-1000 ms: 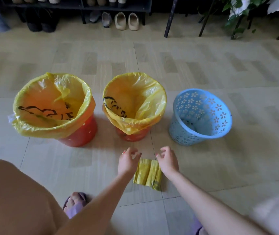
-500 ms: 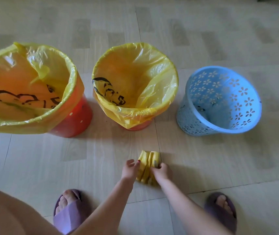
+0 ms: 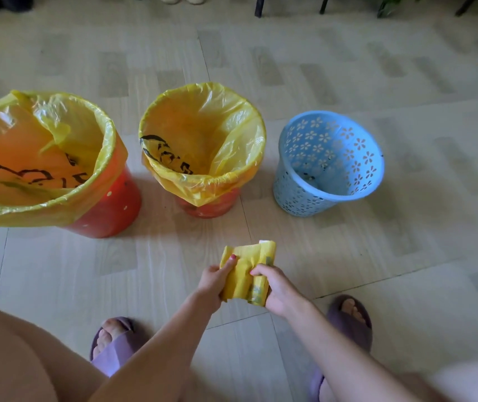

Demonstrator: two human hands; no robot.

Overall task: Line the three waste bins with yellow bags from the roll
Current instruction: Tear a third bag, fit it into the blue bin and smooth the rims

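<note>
Black brush-like marks are printed on both fitted yellow liners, but none of it reads as legible writing; a small greenish printed patch on the folded bags is also too blurred to read.

At the left of the frame stands a large red bin with a yellow bag stretched over its rim and folded down outside. In the centre a smaller red bin wears a second yellow bag, its edge draped over the front wall. Both hold nothing but their liners. To the right of centre, near the middle bin but apart from it, the blue bin stands unlined, its wall pierced with flower-shaped holes, its inside bare.

The roll of bags is lower centre, held above the floor in front of the middle bin. It is a flattened, creased yellow bundle. The left hand grips its left edge, fingers curled round it with the thumb on top. The right hand holds its right lower part, fingers wrapped about the folded layers.

Purple slippers show on both feet at the bottom of the frame.
</note>
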